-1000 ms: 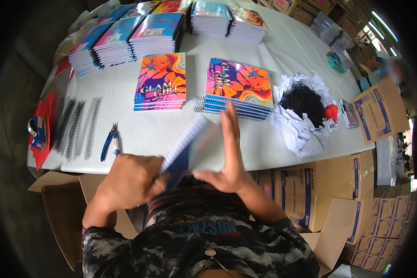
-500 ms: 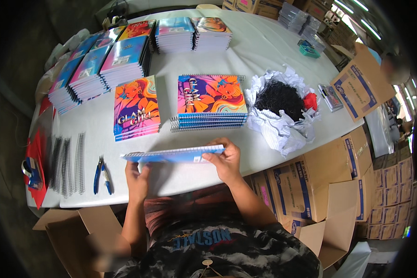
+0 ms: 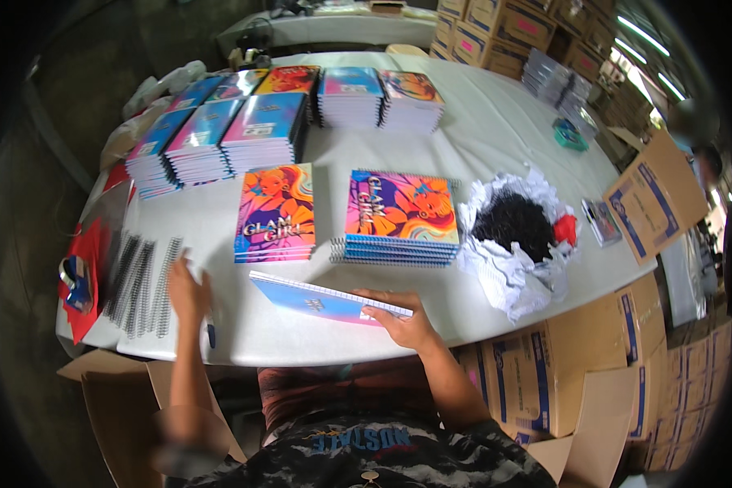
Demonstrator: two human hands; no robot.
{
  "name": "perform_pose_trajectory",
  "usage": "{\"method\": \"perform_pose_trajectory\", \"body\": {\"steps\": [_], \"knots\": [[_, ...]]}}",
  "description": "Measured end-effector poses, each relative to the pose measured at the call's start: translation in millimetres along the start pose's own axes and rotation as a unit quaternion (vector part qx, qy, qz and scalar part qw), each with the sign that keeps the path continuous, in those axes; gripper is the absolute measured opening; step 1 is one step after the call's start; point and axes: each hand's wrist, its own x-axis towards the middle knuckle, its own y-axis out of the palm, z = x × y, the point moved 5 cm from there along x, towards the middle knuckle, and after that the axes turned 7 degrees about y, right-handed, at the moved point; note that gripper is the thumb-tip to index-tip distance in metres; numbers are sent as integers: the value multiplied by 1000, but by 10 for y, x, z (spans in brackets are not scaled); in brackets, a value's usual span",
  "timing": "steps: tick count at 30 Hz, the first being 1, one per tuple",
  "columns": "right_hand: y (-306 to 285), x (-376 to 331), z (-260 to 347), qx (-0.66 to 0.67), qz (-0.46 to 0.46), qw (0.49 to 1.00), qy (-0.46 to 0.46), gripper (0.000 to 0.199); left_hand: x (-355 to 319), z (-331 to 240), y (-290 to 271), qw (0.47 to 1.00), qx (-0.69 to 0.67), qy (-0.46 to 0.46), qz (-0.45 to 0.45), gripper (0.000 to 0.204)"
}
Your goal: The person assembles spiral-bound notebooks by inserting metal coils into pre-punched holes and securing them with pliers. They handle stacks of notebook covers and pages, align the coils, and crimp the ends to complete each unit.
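A thin blue notebook (image 3: pixel 317 299) with a punched top edge lies flat on the white table (image 3: pixel 496 138) in front of me. My right hand (image 3: pixel 403 321) rests on its right end, thumb on top, holding it down. My left hand (image 3: pixel 185 289) reaches left with fingers spread, over blue-handled pliers (image 3: pixel 210 332) and close to a row of black spiral wires (image 3: pixel 142 285). Just beyond the notebook sit two stacks of colourful spiral notebooks, one at centre left (image 3: pixel 275 213) and one at centre right (image 3: pixel 398 215).
Rows of stacked notebooks (image 3: pixel 244 126) fill the far left of the table. A white paper bag of black bits (image 3: pixel 514 232) lies at right. A tape dispenser (image 3: pixel 77 281) sits on red sheets at far left. Cardboard boxes (image 3: pixel 545 374) stand under and around the table.
The blue notebook went from being held up in both hands to lying flat on the table. My left hand let go and moved left toward the pliers and spiral wires.
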Motion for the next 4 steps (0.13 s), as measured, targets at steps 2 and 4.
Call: {"method": "perform_pose_trajectory", "body": {"steps": [2,4], "knots": [[22,31,-52,18,7,1000,9,28,124,653,-50,973,195,-119,-16,50],[46,62,-60,-1,-4,1000,-29,28,88,1032,102,960,193,-183,91,61]]}}
